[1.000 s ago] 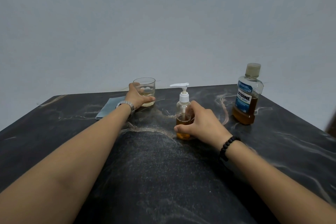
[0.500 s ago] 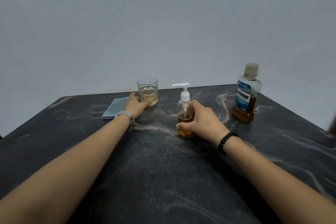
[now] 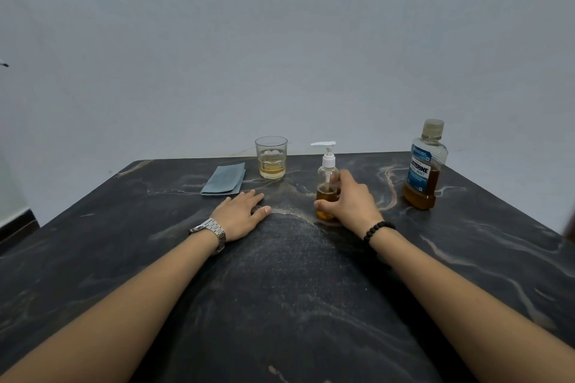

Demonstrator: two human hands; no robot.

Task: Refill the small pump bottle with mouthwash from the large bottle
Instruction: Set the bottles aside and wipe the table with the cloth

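Right hand (image 3: 351, 205) was clasped around the pump bottle (image 3: 327, 186) at frame centre; left hand (image 3: 238, 214) lay flat, empty, fingers spread.

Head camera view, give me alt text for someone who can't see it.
A person's right hand grips a small pump bottle on a dark marble table; the left hand rests flat nearby. Behind stand a glass, a folded cloth and a capped mouthwash bottle.

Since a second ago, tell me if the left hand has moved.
Yes. The left hand let go of the glass and drew back toward the person, now flat on the table.
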